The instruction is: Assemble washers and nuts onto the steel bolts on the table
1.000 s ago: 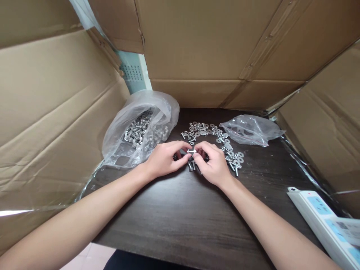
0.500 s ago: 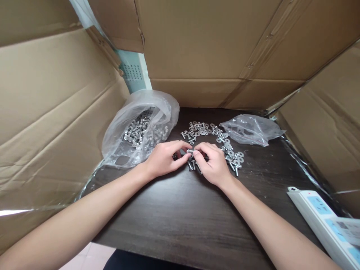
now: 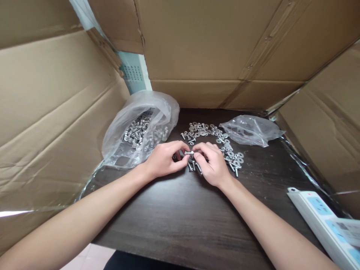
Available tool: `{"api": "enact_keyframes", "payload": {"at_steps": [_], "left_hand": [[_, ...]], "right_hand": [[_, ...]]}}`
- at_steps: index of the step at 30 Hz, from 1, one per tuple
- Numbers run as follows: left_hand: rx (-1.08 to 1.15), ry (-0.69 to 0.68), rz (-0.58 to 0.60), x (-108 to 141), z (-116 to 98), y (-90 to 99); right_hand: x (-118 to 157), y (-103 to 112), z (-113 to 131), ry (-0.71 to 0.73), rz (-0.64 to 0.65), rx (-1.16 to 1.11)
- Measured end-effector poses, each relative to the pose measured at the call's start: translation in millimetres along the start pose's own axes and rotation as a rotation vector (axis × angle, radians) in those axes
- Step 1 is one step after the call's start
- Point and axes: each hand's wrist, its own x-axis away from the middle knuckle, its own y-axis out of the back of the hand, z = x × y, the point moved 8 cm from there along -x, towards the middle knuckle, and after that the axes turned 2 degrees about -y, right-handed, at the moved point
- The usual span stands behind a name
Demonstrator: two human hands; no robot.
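A small silver bolt lies level between my two hands, above the dark table. My left hand pinches its left end between thumb and forefinger. At the other end, the thumb and fingertips of my right hand close on the bolt, with what looks like a nut near them. Several bolts rest on the table just below and between the hands. Beyond and to the right spreads a loose pile of bolts, nuts and washers.
An open clear plastic bag full of bolts lies at the left. A flatter clear bag is at the back right. A white power strip sits at the right front. Cardboard walls enclose the table's back and sides.
The fingertips of my right hand have shifted slightly at the bolt's right end, and more of the bolt shows between the hands. My left hand has barely moved.
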Motion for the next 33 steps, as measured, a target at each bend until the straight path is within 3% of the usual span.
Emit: {"api": "enact_keyframes", "payload": {"at_steps": [14, 33], "left_hand": [[-0.014, -0.009, 0.012, 0.7, 0.8, -0.3], [-0.024, -0.03, 0.027, 0.8, -0.6, -2.4]], "right_hand": [[1.7, -3.4, 8.5, 0.095, -0.006, 0.018], [1.7, -7.9, 6.7, 0.096, 0.047, 0.039]]}}
